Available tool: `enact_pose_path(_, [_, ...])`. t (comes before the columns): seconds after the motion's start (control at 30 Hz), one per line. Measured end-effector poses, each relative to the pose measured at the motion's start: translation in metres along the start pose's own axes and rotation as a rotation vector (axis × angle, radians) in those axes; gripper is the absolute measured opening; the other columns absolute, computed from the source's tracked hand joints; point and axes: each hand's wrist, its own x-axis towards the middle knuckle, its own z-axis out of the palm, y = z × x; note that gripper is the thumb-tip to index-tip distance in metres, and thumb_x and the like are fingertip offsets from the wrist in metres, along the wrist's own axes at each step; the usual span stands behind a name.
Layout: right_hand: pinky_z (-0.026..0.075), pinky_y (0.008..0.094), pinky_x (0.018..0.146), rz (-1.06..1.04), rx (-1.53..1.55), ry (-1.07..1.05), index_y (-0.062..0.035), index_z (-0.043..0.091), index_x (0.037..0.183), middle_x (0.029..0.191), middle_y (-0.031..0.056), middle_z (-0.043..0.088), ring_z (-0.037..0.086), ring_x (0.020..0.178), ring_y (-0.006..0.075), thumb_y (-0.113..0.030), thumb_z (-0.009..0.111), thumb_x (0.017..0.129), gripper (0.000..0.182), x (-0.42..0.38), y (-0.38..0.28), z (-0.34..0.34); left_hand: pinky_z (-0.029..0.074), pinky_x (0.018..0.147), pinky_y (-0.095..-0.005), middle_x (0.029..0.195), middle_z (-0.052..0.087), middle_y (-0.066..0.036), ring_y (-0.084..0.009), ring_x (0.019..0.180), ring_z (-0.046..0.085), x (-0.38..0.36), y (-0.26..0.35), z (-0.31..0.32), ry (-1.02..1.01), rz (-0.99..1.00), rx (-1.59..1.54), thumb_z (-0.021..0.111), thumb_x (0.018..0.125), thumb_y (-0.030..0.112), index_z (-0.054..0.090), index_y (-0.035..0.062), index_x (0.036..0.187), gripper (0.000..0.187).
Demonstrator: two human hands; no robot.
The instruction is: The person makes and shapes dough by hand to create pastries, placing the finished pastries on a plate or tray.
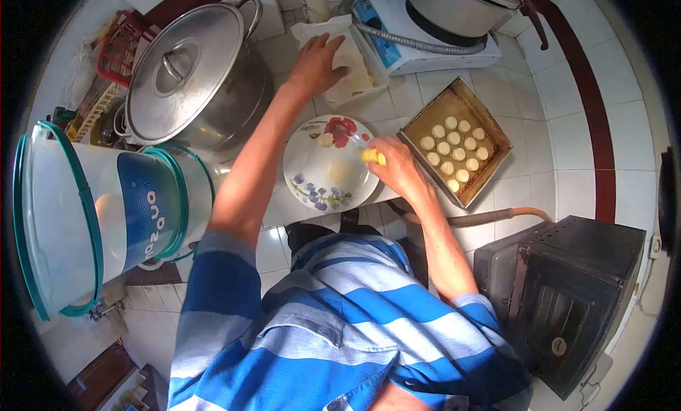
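Observation:
My left hand (318,67) is spread over a sheet of white paper (347,56) in a shallow tray, its fingers apart. My right hand (397,166) has its fingers closed round a small yellow object (370,156) at the right rim of a plate. That floral plate (305,159) carries a small pale piece (325,139) near its top and a pale round patch (342,173) at its middle. To the right, a square metal pan (464,97) holds several pale round dough pieces (452,138).
A large lidded steel pot (184,70) stands at the left beside a red basket (122,46). Clear buckets with teal rims (85,219) are nearer me. Behind are a white-and-blue appliance (383,28) and another pot (454,10). A black oven (567,290) is lower right.

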Motion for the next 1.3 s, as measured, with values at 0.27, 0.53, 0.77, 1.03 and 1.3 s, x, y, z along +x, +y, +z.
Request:
enact_pose_path(0.27, [0.054, 0.0490, 0.092, -0.106, 0.012, -0.115, -0.0049, 0.071, 0.107, 0.108, 0.0245, 0.069, 0.065, 0.109, 0.0434, 0.001, 0.063, 0.083, 0.026, 0.079, 0.000, 0.056, 0.050, 0.104, -0.0461, 0.135, 0.064, -0.026, -0.0435, 0.122, 0.063, -0.156, 0.059, -0.058, 0.144, -0.314, -0.445, 0.077, 0.092, 0.027, 0.064, 0.0015, 0.134, 0.051])
enact_pose_path(0.53, [0.053, 0.0454, 0.096, -0.093, -0.074, -0.121, -0.0082, 0.069, 0.121, 0.119, 0.0166, 0.066, 0.065, 0.113, 0.0391, -0.007, 0.074, 0.082, 0.039, 0.071, -0.015, 0.042, 0.056, 0.085, -0.0378, 0.126, 0.068, -0.020, -0.0287, 0.108, 0.069, -0.257, 0.087, -0.051, 0.042, -0.661, -0.644, 0.075, 0.096, 0.019, 0.065, 0.0017, 0.135, 0.044])
enact_pose_path(0.77, [0.054, 0.0452, 0.096, -0.106, -0.005, -0.019, -0.0113, 0.069, 0.120, 0.114, 0.0167, 0.068, 0.066, 0.112, 0.0386, -0.008, 0.072, 0.085, 0.035, 0.055, -0.017, 0.030, 0.056, 0.080, -0.0356, 0.126, 0.066, -0.019, -0.0260, 0.113, 0.066, -0.273, 0.097, -0.024, 0.086, -0.575, -0.748, 0.073, 0.097, 0.016, 0.063, -0.0016, 0.134, 0.042])
enact_pose_path(1.03, [0.055, 0.0434, 0.090, -0.094, 0.055, 0.083, -0.0027, 0.070, 0.118, 0.113, 0.0185, 0.069, 0.067, 0.108, 0.0392, -0.011, 0.076, 0.085, 0.034, 0.003, -0.009, 0.034, 0.055, 0.095, -0.0393, 0.131, 0.065, -0.019, -0.0289, 0.114, 0.066, -0.276, 0.101, -0.023, 0.113, -0.619, -0.729, 0.071, 0.097, 0.015, 0.064, -0.0003, 0.131, 0.038])
enact_pose_path(1.3, [0.055, 0.0463, 0.090, -0.174, 0.016, -0.049, -0.0013, 0.068, 0.119, 0.112, 0.0182, 0.066, 0.066, 0.104, 0.0399, -0.008, 0.076, 0.084, 0.036, -0.007, -0.005, 0.063, 0.044, 0.111, -0.0461, 0.137, 0.062, -0.023, -0.0403, 0.127, 0.060, -0.288, 0.112, -0.021, 0.145, -0.446, -0.355, 0.075, 0.092, 0.013, 0.068, -0.0001, 0.126, 0.037])
